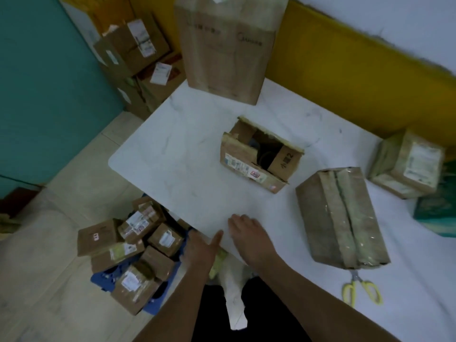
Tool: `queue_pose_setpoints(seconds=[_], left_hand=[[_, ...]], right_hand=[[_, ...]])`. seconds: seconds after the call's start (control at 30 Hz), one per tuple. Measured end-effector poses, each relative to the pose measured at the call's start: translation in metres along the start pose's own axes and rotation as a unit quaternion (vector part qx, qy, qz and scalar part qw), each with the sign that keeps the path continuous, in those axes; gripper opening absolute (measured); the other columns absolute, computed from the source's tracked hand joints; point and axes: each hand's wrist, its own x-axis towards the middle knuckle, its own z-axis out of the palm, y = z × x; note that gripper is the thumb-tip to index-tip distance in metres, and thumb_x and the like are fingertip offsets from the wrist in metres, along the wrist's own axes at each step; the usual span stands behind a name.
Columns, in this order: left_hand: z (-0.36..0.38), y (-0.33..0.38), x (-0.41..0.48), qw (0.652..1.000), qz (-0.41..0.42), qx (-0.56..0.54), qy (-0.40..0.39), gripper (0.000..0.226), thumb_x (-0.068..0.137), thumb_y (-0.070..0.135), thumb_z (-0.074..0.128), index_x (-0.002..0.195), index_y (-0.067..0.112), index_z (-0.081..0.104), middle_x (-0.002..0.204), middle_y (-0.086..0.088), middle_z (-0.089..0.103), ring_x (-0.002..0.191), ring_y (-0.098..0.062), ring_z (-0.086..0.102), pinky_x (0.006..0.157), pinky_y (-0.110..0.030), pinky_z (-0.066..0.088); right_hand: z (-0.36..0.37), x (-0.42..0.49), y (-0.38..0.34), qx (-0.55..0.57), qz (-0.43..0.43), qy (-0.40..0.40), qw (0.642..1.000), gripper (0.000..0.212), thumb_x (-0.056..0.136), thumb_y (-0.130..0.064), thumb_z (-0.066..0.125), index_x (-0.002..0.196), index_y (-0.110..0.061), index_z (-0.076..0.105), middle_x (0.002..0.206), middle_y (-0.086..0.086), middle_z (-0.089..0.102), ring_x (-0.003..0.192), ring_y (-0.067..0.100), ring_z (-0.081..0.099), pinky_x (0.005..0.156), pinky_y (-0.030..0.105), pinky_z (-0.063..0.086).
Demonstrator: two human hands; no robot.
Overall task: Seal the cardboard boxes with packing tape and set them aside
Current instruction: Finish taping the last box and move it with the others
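Clearly, four cardboard boxes stood on the white table [172,154]. A tall box [222,50] rose upright at the far edge. One open box [261,156] sat near the middle, its top flaps parted over a dark inside and a label on its near side. A long box [343,218] lay to the right of it, taped along its top seam. A small box [407,166], wrapped in tape and labelled, sat beyond that, near the right end. One pair of scissors [360,290] with yellow handles lay on the table, just beside the near end of the long box. One green package [436,213] showed at the right edge.

On the floor to the left, a blue crate [101,280] held a heap of at least six small parcels [128,255]. A further stack of boxes [133,45] leaned by the teal wall.

Both hands were bare and held nothing. The right hand [246,233] lay palm down on the table near its front edge, fingers fairly straight and close together, well apart from the open box. The left hand [199,248] was at the table's near edge, thumb spread wide toward the right hand. Its fingers were blurred, reaching down past the edge toward the crate.
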Motion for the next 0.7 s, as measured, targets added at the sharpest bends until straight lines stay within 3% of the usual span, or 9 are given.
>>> queue_pose_setpoints(seconds=[0.07,0.17,0.27,0.33,0.4,0.47,0.5,0.6,0.7], left_hand=[[0.001,0.001,0.002,0.997,-0.032,0.065,0.029,0.108,0.073,0.079,0.055,0.149,0.01,0.023,0.151,-0.015,0.035,0.136,-0.034,0.037,0.108,-0.049,0.035],[-0.009,0.013,-0.005,0.99,-0.059,0.09,0.091,0.092,0.087,0.07,0.046,0.15,0.008,0.02,0.154,-0.019,0.023,0.141,-0.036,0.023,0.112,-0.051,0.021],[-0.015,0.032,-0.021,0.971,0.091,0.149,0.166,0.055,0.094,0.05,0.049,0.133,0.011,0.045,0.132,-0.018,0.043,0.121,-0.038,0.041,0.098,-0.051,0.036],[-0.009,0.052,-0.035,0.949,0.215,0.158,0.167,0.033,0.095,0.036,0.054,0.117,0.012,0.055,0.115,-0.012,0.051,0.106,-0.034,0.05,0.086,-0.046,0.046],[0.002,0.078,-0.055,0.93,0.318,0.143,0.119,0.016,0.095,0.026,0.054,0.105,0.015,0.06,0.103,-0.004,0.055,0.096,-0.025,0.054,0.08,-0.038,0.047],[0.016,0.104,-0.08,0.905,0.401,0.131,0.051,0.01,0.096,0.02,0.052,0.099,0.018,0.06,0.097,0.001,0.057,0.091,-0.018,0.055,0.077,-0.029,0.046],[0.025,0.113,-0.09,0.896,0.425,0.129,0.012,0.011,0.097,0.02,0.049,0.101,0.019,0.06,0.098,0.003,0.057,0.091,-0.016,0.056,0.078,-0.027,0.045],[0.05,0.14,-0.118,0.89,0.43,0.123,-0.09,0.021,0.101,0.024,0.042,0.116,0.02,0.056,0.111,0.003,0.057,0.098,-0.015,0.058,0.084,-0.029,0.048],[0.07,0.172,-0.143,0.907,0.379,0.099,-0.154,0.031,0.1,0.022,0.044,0.13,0.015,0.05,0.122,-0.003,0.057,0.106,-0.02,0.058,0.086,-0.028,0.046]], right_hand=[[0.016,-0.033,-0.007,0.039,-0.058,-0.038,0.997,0.054,0.084,-0.033,0.051,0.134,-0.013,0.058,0.144,0.004,0.051,0.126,0.022,0.054,0.102,0.033,0.043],[0.016,-0.07,-0.007,0.018,-0.03,-0.12,0.992,0.077,0.086,-0.047,0.054,0.152,-0.013,0.032,0.159,0.004,0.029,0.143,0.025,0.035,0.115,0.04,0.033],[-0.005,-0.075,-0.001,-0.001,-0.013,-0.134,0.991,0.051,0.09,-0.04,0.044,0.129,-0.014,0.063,0.138,0.005,0.058,0.125,0.023,0.056,0.118,0.04,0.026],[-0.032,-0.074,0.013,0.008,0.009,-0.014,1.0,0.033,0.093,-0.026,0.044,0.094,-0.016,0.075,0.104,0.004,0.072,0.1,0.023,0.066,0.116,0.036,0.023],[-0.072,-0.077,0.034,0.018,0.07,0.124,0.99,0.022,0.091,-0.014,0.048,0.085,-0.015,0.07,0.089,0.004,0.066,0.085,0.026,0.063,0.107,0.033,0.032],[-0.111,-0.091,0.06,0.016,0.176,0.196,0.965,0.02,0.088,-0.019,0.054,0.102,-0.012,0.067,0.099,0.007,0.063,0.091,0.031,0.061,0.095,0.038,0.039],[-0.124,-0.099,0.073,0.013,0.255,0.202,0.945,0.031,0.087,-0.028,0.057,0.113,-0.012,0.063,0.11,0.009,0.062,0.099,0.034,0.059,0.095,0.042,0.04],[-0.143,-0.124,0.111,0.072,0.472,0.136,0.868,0.073,0.084,-0.055,0.061,0.142,-0.013,0.044,0.142,0.015,0.048,0.125,0.036,0.047,0.108,0.048,0.034],[-0.142,-0.143,0.14,0.272,0.557,0.046,0.783,0.084,0.091,-0.057,0.054,0.154,-0.013,0.022,0.148,0.015,0.042,0.13,0.034,0.046,0.105,0.042,0.04]])
